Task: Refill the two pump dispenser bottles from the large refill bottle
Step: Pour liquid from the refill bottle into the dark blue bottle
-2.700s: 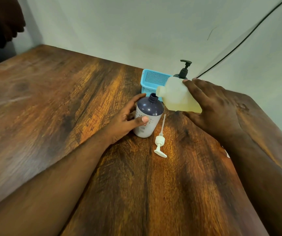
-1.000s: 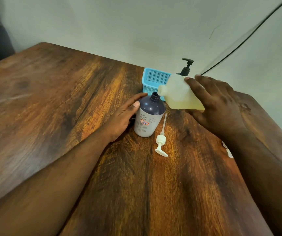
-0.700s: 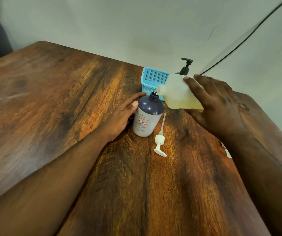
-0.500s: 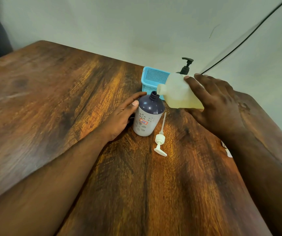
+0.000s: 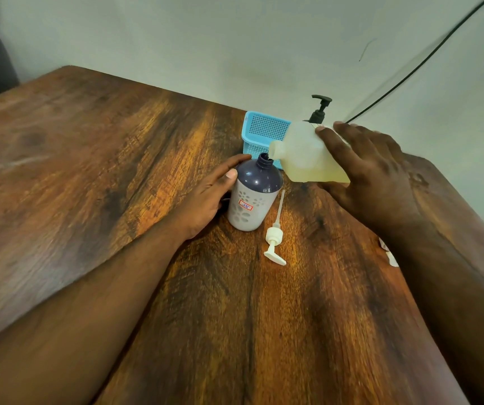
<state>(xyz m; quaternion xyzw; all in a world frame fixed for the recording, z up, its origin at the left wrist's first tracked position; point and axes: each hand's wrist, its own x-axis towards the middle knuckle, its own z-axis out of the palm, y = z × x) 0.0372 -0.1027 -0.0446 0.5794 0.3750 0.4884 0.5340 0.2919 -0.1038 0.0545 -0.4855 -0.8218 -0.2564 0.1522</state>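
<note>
The right hand (image 5: 372,176) is gripping the tilted refill bottle (image 5: 305,154) — spout at the open neck of the upright dispenser bottle (image 5: 252,197) — which the left hand (image 5: 208,200) is clasping on the table (image 5: 88,171).

The small red-bordered label (image 5: 245,205) on the dispenser bottle (image 5: 252,197) is too blurred to read.

A big brown wooden table (image 5: 94,176) fills most of the frame. A small light blue plastic basket with tiny holes (image 5: 264,133) sits on it, upper middle. A pale wall (image 5: 205,39) stands behind. A thin black cable (image 5: 427,57) runs across it, upper right.
</note>
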